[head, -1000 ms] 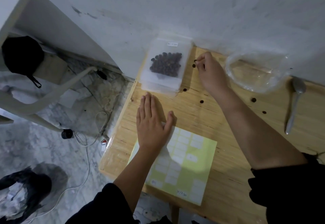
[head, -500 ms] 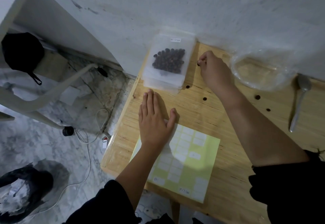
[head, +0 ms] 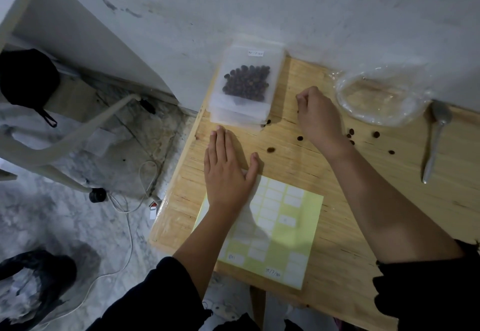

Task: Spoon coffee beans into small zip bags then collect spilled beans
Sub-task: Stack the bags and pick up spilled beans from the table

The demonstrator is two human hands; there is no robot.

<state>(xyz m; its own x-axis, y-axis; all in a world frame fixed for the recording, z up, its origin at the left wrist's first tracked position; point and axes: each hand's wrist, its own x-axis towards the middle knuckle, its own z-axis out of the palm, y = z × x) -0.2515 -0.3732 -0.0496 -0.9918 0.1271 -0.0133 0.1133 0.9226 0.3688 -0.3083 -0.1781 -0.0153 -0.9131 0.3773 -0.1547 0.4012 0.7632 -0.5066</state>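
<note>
A stack of small zip bags (head: 244, 107) lies at the table's far left corner; the top bag holds dark coffee beans (head: 246, 84). Several spilled beans (head: 271, 150) dot the wood, some beside my right wrist (head: 351, 131). My right hand (head: 318, 117) hovers just right of the bags with its fingers curled in a pinch; what they hold is hidden. My left hand (head: 228, 172) lies flat on the table, its heel on the label sheet (head: 285, 229). A metal spoon (head: 435, 138) rests at the far right.
A crumpled clear plastic bag (head: 381, 97) sits against the wall, right of my right hand. The wooden table (head: 350, 201) ends at its left edge above the floor, where cables (head: 130, 216) and a chair leg lie.
My right hand has drawn back a little from the far edge, fingers still curled. More loose beans now show near its wrist. My left hand has stayed flat.
</note>
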